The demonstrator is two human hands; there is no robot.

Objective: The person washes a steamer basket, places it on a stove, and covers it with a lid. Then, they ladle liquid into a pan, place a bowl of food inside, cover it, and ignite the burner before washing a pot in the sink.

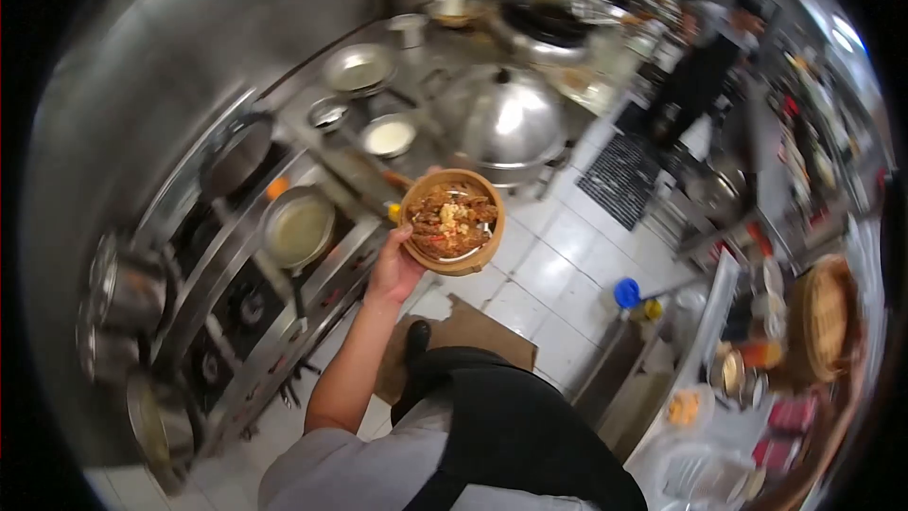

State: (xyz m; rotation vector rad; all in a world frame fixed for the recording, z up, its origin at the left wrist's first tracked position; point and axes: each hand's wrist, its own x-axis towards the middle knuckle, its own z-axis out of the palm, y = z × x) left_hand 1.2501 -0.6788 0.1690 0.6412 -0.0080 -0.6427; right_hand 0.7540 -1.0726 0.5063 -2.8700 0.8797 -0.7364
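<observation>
1. Plainly, the left hand [392, 273] is clamped on the side of a round bamboo basket [463, 268], the thumb up at its rim. The basket is held in mid-air beyond the apron [520, 435], past the stove's front edge. The right hand is out of view, so I cannot tell its state.

2. With one side gripped, the weight probably pulls at the far rim; a palm well under the base and a steady wrist should hold it level.

3. Saucy brown food [438, 220], topped with pale chopped bits, fills the basket's middle. It looks loose enough to slide or drip, so smooth motion matters more than speed.

4. Below, a cardboard sheet [506, 345] lies on the tiled floor [539, 255], a dark shoe [417, 336] by its left edge. Its ragged corner could catch a toe; short, flat steps suit it.

5. On the stove [317, 303], a pan [298, 227] points its handle over the front edge; elbow and sleeve are best held clear.

6. Farther on, a domed lid [515, 114] sits near the counter's right end. Beyond stands a co-worker [705, 71], probably facing another counter, though blur makes that uncertain; leave room for the basket.
</observation>
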